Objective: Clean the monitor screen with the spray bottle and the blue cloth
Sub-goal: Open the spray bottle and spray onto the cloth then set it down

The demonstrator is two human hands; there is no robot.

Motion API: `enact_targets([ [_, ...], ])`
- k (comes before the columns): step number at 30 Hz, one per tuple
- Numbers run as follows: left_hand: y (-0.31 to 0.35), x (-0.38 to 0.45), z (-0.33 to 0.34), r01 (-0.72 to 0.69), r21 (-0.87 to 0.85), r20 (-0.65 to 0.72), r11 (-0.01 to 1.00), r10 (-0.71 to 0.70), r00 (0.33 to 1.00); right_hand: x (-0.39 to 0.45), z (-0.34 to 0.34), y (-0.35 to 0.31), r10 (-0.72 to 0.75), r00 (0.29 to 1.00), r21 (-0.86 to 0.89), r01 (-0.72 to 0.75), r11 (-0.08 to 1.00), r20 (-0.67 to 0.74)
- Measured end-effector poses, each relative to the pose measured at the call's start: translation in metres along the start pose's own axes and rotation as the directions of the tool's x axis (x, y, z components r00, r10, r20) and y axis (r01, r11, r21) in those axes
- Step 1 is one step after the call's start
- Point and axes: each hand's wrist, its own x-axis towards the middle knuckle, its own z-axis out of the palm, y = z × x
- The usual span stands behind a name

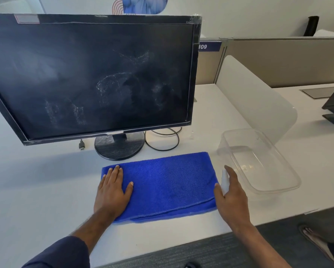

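**Bottle at the right hand, cloth under the left, screen beyond**

Nearest the viewer, the left hand (112,188) is laid flat on the left end of the cloth (162,182), its fingers (115,172) straight and close together, pressing down and gripping nothing. The cloth is folded into a long rectangle on the table (36,180), its long axis running left to right, parallel to the table's near edge.

At the cloth's right end the right hand (231,192) is seen with thumb and fingers parted around a small pale bottle (224,180). The bottle stands just off the cloth's right edge, between the thumb and the forefinger, its long axis roughly upright. Whether the fingers are already closed on it cannot be told; the bottle is mostly hidden by the hand and blurred.

Just right of that hand a clear plastic tub (289,171) lies on the table, nothing visible inside.

Farther back, directly beyond the cloth, the monitor (92,78) stands on its round base (119,146), the dark screen marked with whitish smears near the centre and lower left. A loose cable (162,140) is coiled behind the base.

The coming move is judged to turn on this: the bottle is at the right hand, so it would be lifted and aimed forward and to the left at the screen, while the cloth is already under the left hand for wiping.
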Motion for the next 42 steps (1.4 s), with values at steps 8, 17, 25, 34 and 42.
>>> enact_targets([
  [8, -0.001, 0.000, 0.001, 0.012, -0.005, 0.003, 1.000, -0.012, 1.000, 0.050, 0.009, -0.024, -0.099, 0.994, 0.142, 0.106, 0.984, -0.053],
  [17, -0.002, -0.001, 0.002, 0.014, -0.005, 0.002, 1.000, -0.014, 1.000, 0.112, 0.009, -0.054, -0.132, 0.991, 0.153, 0.134, 0.979, -0.024],
  [25, -0.001, -0.001, 0.004, 0.029, -0.004, 0.001, 1.000, -0.029, 1.000, 0.184, -0.009, -0.073, -0.152, 0.981, 0.031, 0.150, 0.988, 0.118],
  [34, -0.001, -0.001, 0.002, 0.044, -0.015, 0.011, 0.999, -0.044, 0.999, 0.244, 0.006, -0.054, -0.116, 0.982, -0.143, 0.137, 0.980, 0.146],
  [42, 0.003, -0.001, -0.001, 0.058, -0.012, 0.014, 0.998, -0.058, 0.998, 0.271, 0.019, -0.043, 0.037, 0.980, -0.285, 0.021, 0.958, 0.197],
])
